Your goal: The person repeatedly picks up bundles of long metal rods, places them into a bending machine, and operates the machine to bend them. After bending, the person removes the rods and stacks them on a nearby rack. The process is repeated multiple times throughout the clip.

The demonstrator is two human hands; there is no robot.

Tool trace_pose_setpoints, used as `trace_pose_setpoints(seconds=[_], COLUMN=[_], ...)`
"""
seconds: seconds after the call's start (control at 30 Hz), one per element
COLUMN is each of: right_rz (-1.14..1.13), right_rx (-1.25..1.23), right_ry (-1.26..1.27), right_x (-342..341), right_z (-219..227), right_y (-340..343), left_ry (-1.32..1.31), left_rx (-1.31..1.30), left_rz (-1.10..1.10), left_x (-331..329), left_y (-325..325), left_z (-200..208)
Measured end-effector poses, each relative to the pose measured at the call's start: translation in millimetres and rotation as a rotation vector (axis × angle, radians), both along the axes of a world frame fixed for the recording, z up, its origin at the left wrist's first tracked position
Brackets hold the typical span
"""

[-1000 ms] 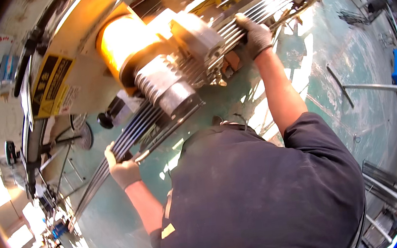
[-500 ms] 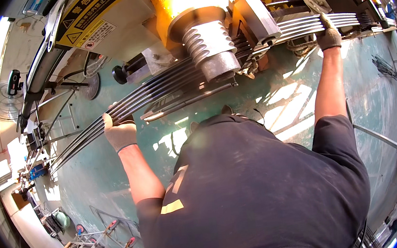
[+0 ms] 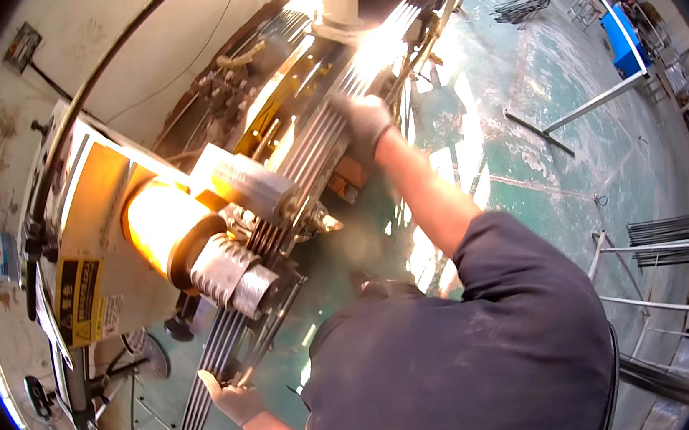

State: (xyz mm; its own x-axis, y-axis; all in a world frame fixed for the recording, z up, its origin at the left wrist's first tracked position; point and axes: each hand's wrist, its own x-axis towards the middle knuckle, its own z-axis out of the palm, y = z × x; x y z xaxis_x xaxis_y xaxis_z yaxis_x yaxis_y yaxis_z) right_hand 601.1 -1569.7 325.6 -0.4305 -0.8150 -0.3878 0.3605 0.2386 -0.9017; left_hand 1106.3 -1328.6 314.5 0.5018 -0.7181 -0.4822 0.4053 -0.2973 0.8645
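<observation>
Several long parallel metal rods [image 3: 311,153] run slantwise through a machine, from lower left to upper right. My left hand [image 3: 236,401], in a pale work glove, is closed around them at the near left end, thumb on top and most fingers hidden beneath. My right hand [image 3: 367,124], gloved too and slightly blurred, grips the rods beyond the machine head, its fingertips partly hidden. Between my hands, the rods pass under a ribbed metal cylinder [image 3: 223,270] with a smooth round end, mounted on a yellow cylinder [image 3: 168,225].
A grey metal block [image 3: 245,183] sits beside the yellow cylinder. A warning label [image 3: 84,293] marks the machine housing. On the right, a metal stand [image 3: 594,109] stands on the green floor [image 3: 527,196], near a blue box [image 3: 624,39] and a rack with dark rods [image 3: 674,239].
The view has turned to the right, so the machine appears farther left and tilted. My right hand is nearer the machine head along the rods; my left stays on them.
</observation>
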Motion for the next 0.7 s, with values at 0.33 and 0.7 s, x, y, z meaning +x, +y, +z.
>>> trace_pose_setpoints(seconds=[0.33, 0.7], right_rz=[0.070, -0.156], right_rx=[-0.105, -0.141], right_ry=[0.172, -0.286], right_x=[-16, -47], right_z=[-27, -2], right_y=[-9, -27], left_ry=[-0.102, 0.090], left_rx=[-0.068, -0.259], left_rz=[0.158, 0.011], left_x=[-24, 22], left_y=[12, 38], left_z=[4, -55])
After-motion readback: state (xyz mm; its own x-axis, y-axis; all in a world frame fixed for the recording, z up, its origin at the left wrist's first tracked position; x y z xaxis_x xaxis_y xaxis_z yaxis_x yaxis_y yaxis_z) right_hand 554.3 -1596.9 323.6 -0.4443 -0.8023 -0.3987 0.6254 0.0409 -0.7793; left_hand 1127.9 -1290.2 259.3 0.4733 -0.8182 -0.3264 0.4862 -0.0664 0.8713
